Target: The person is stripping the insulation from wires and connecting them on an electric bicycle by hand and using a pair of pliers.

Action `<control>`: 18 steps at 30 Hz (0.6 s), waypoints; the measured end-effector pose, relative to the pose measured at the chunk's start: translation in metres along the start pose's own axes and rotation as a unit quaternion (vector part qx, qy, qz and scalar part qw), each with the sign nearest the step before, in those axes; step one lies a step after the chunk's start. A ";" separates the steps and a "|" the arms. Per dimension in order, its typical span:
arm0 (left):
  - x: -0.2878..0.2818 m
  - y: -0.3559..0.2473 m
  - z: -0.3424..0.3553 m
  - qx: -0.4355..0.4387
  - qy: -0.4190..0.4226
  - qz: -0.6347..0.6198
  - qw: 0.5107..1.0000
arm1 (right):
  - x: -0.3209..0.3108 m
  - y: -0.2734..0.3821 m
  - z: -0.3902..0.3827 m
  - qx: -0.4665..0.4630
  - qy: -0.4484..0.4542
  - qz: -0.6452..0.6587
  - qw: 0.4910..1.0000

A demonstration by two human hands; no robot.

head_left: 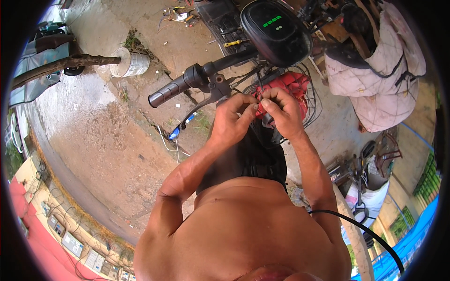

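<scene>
On your side of the black, rounded plastic display housing (pixel 274 40): close fingertip work

Your left hand (pixel 233 119) and right hand (pixel 285 116) come together nearer your body than the housing, their tips almost meeting. On each, the thumb and forefinger are brought in to a narrow pinch, the other fingers curled. They seem to have hold of a thin dark strand (pixel 260 96), which lies between the two pinches, on your side of the housing. It is too small, and too much covered by your fingers, to tell whether it is a wire, a cord or something else.

Around that same housing, you have the ribbed black rubber handgrip (pixel 169 91) out to the left and nearer you, with a curved dark metal brake lever (pixel 200 108) below it. Crumpled bright red material (pixel 300 84) sits just on your side of the housing, behind your fingers. A screwdriver with a yellow handle (pixel 233 43) lies just left of the housing; neither hand touches it.

The step in hand looks like delicate handling of the strand, perhaps parting, twisting or lining it up. As I judge it, your next move calls for one pinch held steady while the other makes a small, controlled turn or pull, with the strand clear of the red material so nothing snags.
</scene>
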State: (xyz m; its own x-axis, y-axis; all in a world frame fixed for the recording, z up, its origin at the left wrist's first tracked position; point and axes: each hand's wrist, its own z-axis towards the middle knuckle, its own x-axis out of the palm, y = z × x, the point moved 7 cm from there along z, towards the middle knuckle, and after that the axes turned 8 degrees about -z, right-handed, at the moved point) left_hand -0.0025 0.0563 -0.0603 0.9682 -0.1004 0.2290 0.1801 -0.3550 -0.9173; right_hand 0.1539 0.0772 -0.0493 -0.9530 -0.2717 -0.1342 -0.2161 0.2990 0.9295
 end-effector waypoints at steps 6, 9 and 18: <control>0.000 -0.004 0.000 0.019 0.003 0.065 0.998 | 0.002 -0.015 0.004 0.047 0.022 0.105 0.993; -0.001 0.003 0.000 -0.005 -0.005 -0.007 1.000 | 0.002 -0.016 0.004 0.054 0.026 0.101 0.993; 0.003 -0.005 0.001 0.030 0.002 0.032 0.999 | 0.002 0.000 -0.001 0.053 0.001 -0.032 0.998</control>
State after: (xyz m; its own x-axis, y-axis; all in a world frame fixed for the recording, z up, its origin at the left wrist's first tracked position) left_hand -0.0006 0.0589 -0.0556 0.9774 -0.1252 0.1704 0.1281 -0.2905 -0.9483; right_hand 0.1524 0.0755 -0.0496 -0.9362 -0.2946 -0.1918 -0.2979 0.3753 0.8777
